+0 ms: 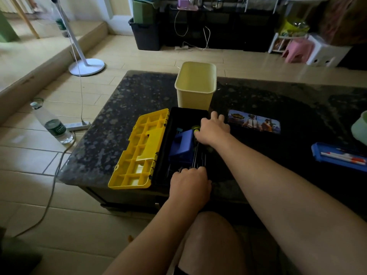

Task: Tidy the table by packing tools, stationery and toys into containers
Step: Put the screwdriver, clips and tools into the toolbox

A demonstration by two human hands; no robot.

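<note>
They look a fair way into the tidy-up, but it isn't finished. The black toolbox (179, 118) sits near the front edge of the dark stone table (123, 108), its yellow lid (139, 151) thrown fully back to the left. Things are already inside: a blue block-shaped piece (181, 144), a yellow-and-black knob (195, 128) that I take for a tool handle, and some thin dark rods (198, 157) lying lengthwise beside it. The left hand (189, 183) is at the near end of the toolbox with its fingers curled over the rim, gripping it. The right hand (213, 131) lies palm down over the far right corner. Its fingers bend downward, but I cannot tell whether they hold the rim, hold something inside, or just rest there. From that two-ended hold I'd guess the tools part is nearly done, with the toolbox being steadied or about to be shut or shifted. The rest is waiting. The yellow bin (195, 90) just behind the toolbox shows nothing inside from here. A picture-lidded pencil tin (254, 121) lies closed to the right, and further right an open blue tray (337, 155) holds pens (343, 156) and has no lid on it. I see no toys on the table.
</note>
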